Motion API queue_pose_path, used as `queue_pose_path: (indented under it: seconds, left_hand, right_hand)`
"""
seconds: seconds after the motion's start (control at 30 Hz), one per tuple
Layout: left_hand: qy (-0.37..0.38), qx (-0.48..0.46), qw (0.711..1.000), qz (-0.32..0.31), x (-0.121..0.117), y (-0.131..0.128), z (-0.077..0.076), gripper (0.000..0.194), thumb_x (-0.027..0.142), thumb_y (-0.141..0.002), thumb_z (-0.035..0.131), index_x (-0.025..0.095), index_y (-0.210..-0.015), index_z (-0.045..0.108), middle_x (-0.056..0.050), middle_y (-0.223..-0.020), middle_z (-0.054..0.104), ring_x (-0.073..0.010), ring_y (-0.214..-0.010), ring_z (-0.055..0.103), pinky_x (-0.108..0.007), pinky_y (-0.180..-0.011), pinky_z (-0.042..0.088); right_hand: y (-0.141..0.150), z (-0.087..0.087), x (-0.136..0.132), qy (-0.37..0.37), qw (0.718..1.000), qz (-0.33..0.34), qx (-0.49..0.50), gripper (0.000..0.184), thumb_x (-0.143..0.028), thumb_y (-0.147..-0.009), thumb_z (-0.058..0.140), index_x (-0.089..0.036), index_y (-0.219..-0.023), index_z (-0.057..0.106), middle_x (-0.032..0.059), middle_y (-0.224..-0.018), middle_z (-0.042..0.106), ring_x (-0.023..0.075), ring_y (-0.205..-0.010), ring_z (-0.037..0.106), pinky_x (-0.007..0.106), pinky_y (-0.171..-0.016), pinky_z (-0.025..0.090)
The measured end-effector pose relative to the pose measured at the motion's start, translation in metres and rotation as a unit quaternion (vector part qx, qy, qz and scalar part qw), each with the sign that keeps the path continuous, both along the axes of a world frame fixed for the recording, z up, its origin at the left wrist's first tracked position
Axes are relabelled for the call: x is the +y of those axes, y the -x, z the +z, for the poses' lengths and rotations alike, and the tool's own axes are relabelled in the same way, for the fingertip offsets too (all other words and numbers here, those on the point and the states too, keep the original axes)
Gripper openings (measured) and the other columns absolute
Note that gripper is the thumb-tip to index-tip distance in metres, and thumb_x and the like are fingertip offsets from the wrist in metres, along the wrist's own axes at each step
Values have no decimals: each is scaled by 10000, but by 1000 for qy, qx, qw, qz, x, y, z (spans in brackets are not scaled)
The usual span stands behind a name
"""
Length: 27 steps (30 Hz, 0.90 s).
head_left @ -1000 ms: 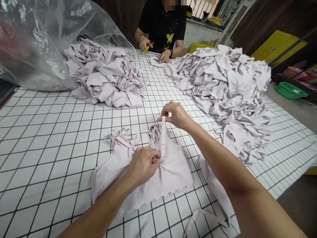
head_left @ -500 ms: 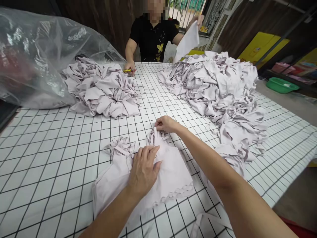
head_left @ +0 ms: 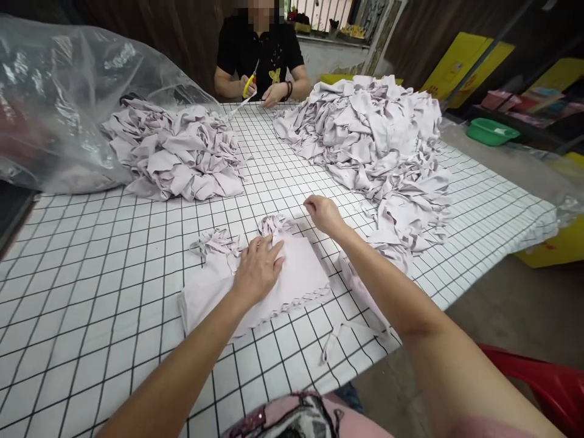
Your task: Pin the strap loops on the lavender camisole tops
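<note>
My left hand lies flat, fingers stretched out, on a stack of pale lilac-grey cloth pieces with a scalloped lower edge. Bunched narrow strips stick out at the stack's far end, with a second bunch to their left. Just beyond and right of the stack, my right hand is raised with thumb and fingers pinched together. Whatever may be between those fingertips is too small and blurred to make out.
Heaps of the same cloth lie at the left and right of the checked table. A clear plastic bag is behind the left heap. Opposite, a person holds yellow-handled scissors. A loose strip lies near the front edge.
My right hand has moved from the strips at the stack's end to the right. My left hand stays on the stack. The person opposite has brought both hands together, lifting the scissors.
</note>
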<state>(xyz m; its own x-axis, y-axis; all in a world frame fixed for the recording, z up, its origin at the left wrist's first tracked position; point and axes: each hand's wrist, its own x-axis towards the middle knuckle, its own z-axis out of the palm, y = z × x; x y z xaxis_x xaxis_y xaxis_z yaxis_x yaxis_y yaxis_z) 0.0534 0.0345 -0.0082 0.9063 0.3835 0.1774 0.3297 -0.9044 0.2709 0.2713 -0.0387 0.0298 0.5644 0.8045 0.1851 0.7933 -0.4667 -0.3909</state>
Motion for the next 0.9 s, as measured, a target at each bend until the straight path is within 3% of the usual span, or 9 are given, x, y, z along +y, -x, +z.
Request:
queue_pose_path:
  seconds: [0.13, 0.23, 0.3, 0.4, 0.53, 0.63, 0.73, 0.83, 0.9]
  left_hand:
    - [3, -14, 999, -29, 6, 16, 12, 446, 372, -988, 367, 226, -1397, 467, -93, -1464, 436, -297, -1359, 326, -517, -1065, 362]
    - [-29, -12, 998, -61, 18, 47, 16, 465, 367, -984, 368, 265, -1435, 414, -56, -1513, 382, -299, -1431, 226, -544, -1137, 254]
    - [-45, 21, 997, -54, 31, 67, 12, 472, 390, -980, 349, 271, -1433, 409, -54, -1520, 373, -322, -1437, 220, -572, -1139, 226]
    - [-54, 21, 998, -34, 51, 84, 5, 494, 408, -987, 292, 236, -1445, 358, -71, -1516, 373, -336, -1432, 237, -558, -1135, 241]
    - [-68, -66, 995, -15, 56, 80, 7, 453, 412, -977, 326, 206, -1367, 431, -63, -1469, 423, -335, -1401, 294, -524, -1144, 261]
    - [-60, -125, 990, -35, 37, 66, 16, 394, 376, -946, 414, 145, -1232, 553, -130, -1333, 539, -340, -1329, 394, -535, -1105, 322]
    - [12, -140, 986, -90, 1, 45, 26, 319, 343, -935, 452, 155, -1135, 615, -123, -1238, 593, -303, -1246, 475, -495, -1038, 409]
    - [150, -112, 972, -140, -38, 17, 37, 317, 378, -935, 461, 181, -1127, 619, -109, -1161, 626, -265, -1120, 561, -444, -950, 478]
    - [262, -62, 956, -118, -60, -4, 45, 473, 460, -904, 513, 190, -1292, 522, -132, -1270, 579, -279, -1129, 571, -440, -915, 498]
  right_hand:
    - [32, -3, -13, -65, 996, 55, -41, 392, -314, -986, 392, -104, -1275, 553, 145, -1263, 609, 274, -1184, 514, 412, -994, 396]
    - [77, -18, -39, -7, 990, 137, -18, 505, -439, -994, 351, -148, -1396, 444, 143, -1444, 472, 317, -1347, 385, 495, -1061, 339]
    - [91, -25, -55, 20, 990, 142, -4, 542, -470, -992, 338, -141, -1416, 413, 148, -1488, 415, 327, -1393, 324, 505, -1086, 313]
    - [79, -21, -80, 25, 995, 93, -12, 522, -416, -992, 359, -162, -1448, 364, 122, -1525, 362, 304, -1418, 276, 495, -1098, 297]
    - [29, -9, -127, 92, 995, 17, -30, 525, -147, -892, 440, -235, -1410, 430, 97, -1492, 409, 300, -1381, 308, 540, -1054, 294]
    - [-5, -2, -153, 169, 985, -28, -35, 413, -96, -842, 459, -172, -1220, 606, 155, -1270, 594, 338, -1240, 444, 570, -989, 301]
    - [-21, 15, -159, 175, 984, -12, -33, 208, -130, -850, 484, -147, -915, 682, 113, -962, 685, 273, -1022, 562, 505, -969, 318]
    - [-15, 48, -152, 111, 994, 21, -8, 184, -163, -878, 457, -158, -894, 640, 62, -904, 673, 172, -844, 578, 331, -818, 408]
    - [-3, 73, -147, 20, 998, 51, 29, 177, -202, -899, 441, -162, -899, 614, 38, -842, 652, 133, -733, 555, 259, -674, 408]
